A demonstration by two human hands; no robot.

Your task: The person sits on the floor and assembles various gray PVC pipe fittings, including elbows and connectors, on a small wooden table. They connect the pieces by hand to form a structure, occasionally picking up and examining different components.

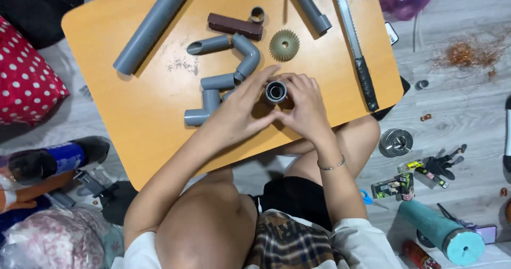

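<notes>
Bare arms, thin bracelet [331,166] on right wrist, white sleeves, black shorts

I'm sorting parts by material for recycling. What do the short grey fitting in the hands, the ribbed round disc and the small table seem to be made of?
Short grey fitting, held by the left hand and right hand: likely PVC plastic, matte grey, with a shinier inner ring, possibly metal. Ribbed disc: looks like moulded olive-tan plastic with fine radial fins. Table: probably laminated wood board, smooth orange-tan top, scuffed.

The light is soft and even, coming from above, so the orange table [133,130] looks bright with only a weak shadow under the hands. There is no strong glare. The centre is sharp, while the edges look a little stretched and softer.
</notes>
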